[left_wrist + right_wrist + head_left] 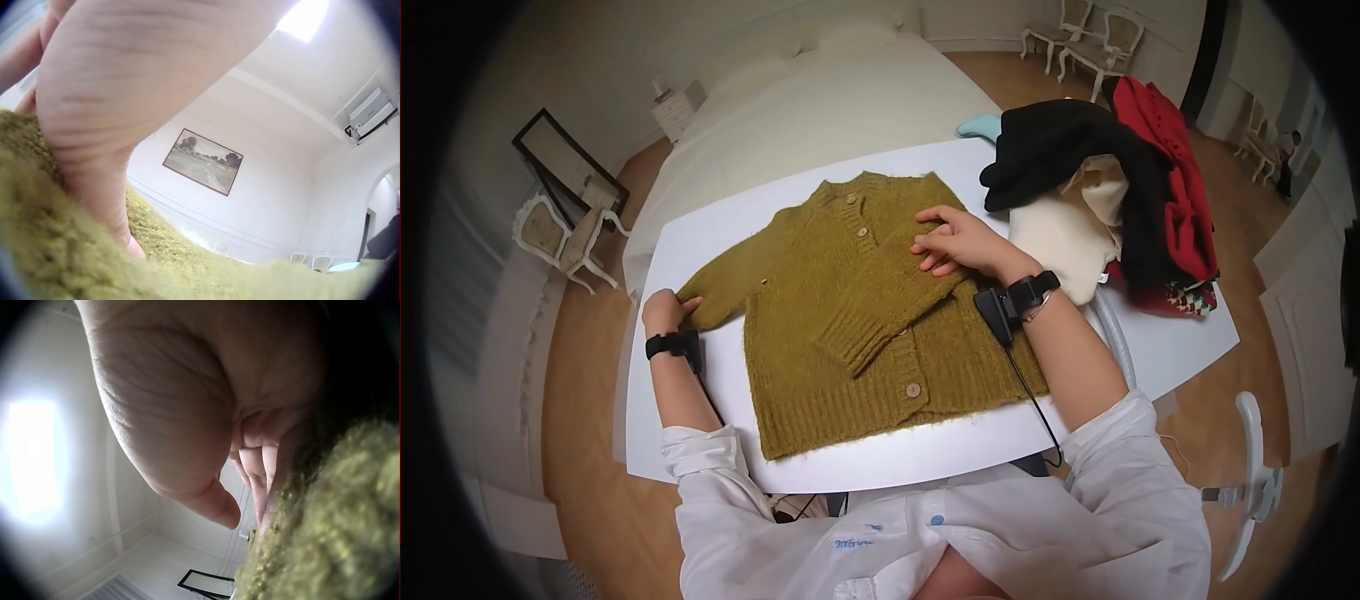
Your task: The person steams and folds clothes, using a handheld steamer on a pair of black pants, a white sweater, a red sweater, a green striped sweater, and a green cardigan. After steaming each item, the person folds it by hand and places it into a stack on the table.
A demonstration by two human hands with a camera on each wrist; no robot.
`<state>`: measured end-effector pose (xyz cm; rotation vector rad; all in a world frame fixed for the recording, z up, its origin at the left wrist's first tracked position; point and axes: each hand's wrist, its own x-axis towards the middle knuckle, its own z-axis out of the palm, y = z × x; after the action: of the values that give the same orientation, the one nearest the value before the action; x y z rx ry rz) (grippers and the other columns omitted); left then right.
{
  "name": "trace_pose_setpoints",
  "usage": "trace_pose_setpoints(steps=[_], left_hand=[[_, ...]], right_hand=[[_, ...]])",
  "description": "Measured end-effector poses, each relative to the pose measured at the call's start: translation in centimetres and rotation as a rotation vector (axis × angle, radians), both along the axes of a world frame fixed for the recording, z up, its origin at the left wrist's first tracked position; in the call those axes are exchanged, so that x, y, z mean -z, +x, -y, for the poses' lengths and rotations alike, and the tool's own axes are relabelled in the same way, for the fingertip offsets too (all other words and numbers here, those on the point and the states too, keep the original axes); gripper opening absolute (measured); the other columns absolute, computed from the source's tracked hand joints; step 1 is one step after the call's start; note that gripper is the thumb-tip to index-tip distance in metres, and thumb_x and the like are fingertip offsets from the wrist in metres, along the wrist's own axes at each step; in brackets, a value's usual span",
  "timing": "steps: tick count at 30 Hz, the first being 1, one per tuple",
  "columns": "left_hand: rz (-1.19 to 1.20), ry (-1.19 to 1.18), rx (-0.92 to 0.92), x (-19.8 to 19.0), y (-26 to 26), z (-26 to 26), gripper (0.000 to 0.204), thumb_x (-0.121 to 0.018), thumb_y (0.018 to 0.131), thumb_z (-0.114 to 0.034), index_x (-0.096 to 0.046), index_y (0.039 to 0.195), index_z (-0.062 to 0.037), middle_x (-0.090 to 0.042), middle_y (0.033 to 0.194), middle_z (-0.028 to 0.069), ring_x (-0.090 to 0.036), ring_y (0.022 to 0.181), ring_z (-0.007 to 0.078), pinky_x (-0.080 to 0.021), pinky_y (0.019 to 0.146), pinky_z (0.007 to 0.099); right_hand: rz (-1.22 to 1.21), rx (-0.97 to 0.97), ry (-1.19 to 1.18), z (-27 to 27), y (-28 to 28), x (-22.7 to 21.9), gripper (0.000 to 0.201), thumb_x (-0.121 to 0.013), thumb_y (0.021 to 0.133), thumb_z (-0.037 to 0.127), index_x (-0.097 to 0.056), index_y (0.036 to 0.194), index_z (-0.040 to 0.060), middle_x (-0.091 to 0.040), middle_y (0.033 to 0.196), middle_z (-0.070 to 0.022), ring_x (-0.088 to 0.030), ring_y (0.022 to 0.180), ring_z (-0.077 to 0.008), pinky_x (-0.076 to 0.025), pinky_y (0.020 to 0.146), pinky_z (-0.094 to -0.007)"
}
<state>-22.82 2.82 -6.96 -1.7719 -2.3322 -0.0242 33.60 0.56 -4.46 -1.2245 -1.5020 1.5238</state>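
An olive-green knitted cardigan lies spread on the white board, collar away from me and ribbed hem towards me. Its right-hand sleeve is folded across the front, the cuff near the middle. The other sleeve stretches out to the left. At that sleeve's end my left hand grips the knit; in the left wrist view the thumb presses into the fabric. My right hand rests over the top of the folded sleeve with fingers loosely extended and the thumb apart from them.
To the right is a heap of clothes: a black garment, a cream one and a red one. A pale blue hanger end pokes out behind. Beyond the white board stretches a bed. A white hanger is at lower right.
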Motion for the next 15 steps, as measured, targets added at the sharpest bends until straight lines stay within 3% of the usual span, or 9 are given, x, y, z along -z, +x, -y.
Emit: trace_pose_setpoints(steps=[2,6,8,15], left_hand=[[0.033,-0.054,-0.024,-1.2,1.3,0.5,0.061,-0.083,0.083,-0.051,-0.075,0.099,0.0075,-0.072,0.103,0.0297,-0.070,0.098,0.0444,-0.055,0.085,0.0490],[0.031,-0.018,0.001,-0.6,0.4,0.2,0.063,-0.083,0.082,-0.054,-0.075,0.098,0.0072,-0.072,0.104,0.0301,-0.070,0.098,0.0451,-0.056,0.085,0.0493],[-0.038,0.009,0.008,0.0,-0.4,-0.4,0.070,-0.083,0.076,-0.065,-0.077,0.091,0.0033,-0.074,0.098,0.0254,-0.072,0.093,0.0419,-0.057,0.080,0.0491],[-0.049,0.022,0.015,1.1,-2.3,-1.3,0.072,-0.083,0.075,-0.066,-0.076,0.092,0.0037,-0.074,0.097,0.0270,-0.070,0.094,0.0456,-0.057,0.082,0.0505]], right_hand=[[-0.003,-0.005,0.001,-0.1,0.0,0.2,0.057,-0.065,0.103,0.017,-0.040,0.151,-0.0020,-0.073,0.116,-0.0133,-0.075,0.090,-0.0174,-0.064,0.070,-0.0282],[-0.050,-0.006,-0.008,-0.4,0.0,0.4,0.057,-0.066,0.102,0.014,-0.040,0.149,-0.0044,-0.072,0.110,-0.0151,-0.074,0.084,-0.0190,-0.065,0.069,-0.0319],[-0.049,0.003,-0.008,-0.5,0.1,0.5,0.057,-0.066,0.102,0.013,-0.040,0.149,-0.0043,-0.072,0.109,-0.0152,-0.074,0.084,-0.0188,-0.065,0.069,-0.0316],[-0.069,-0.065,0.004,-1.1,0.1,1.3,0.055,-0.065,0.103,0.017,-0.042,0.148,-0.0048,-0.071,0.113,-0.0151,-0.075,0.088,-0.0202,-0.065,0.072,-0.0317]])
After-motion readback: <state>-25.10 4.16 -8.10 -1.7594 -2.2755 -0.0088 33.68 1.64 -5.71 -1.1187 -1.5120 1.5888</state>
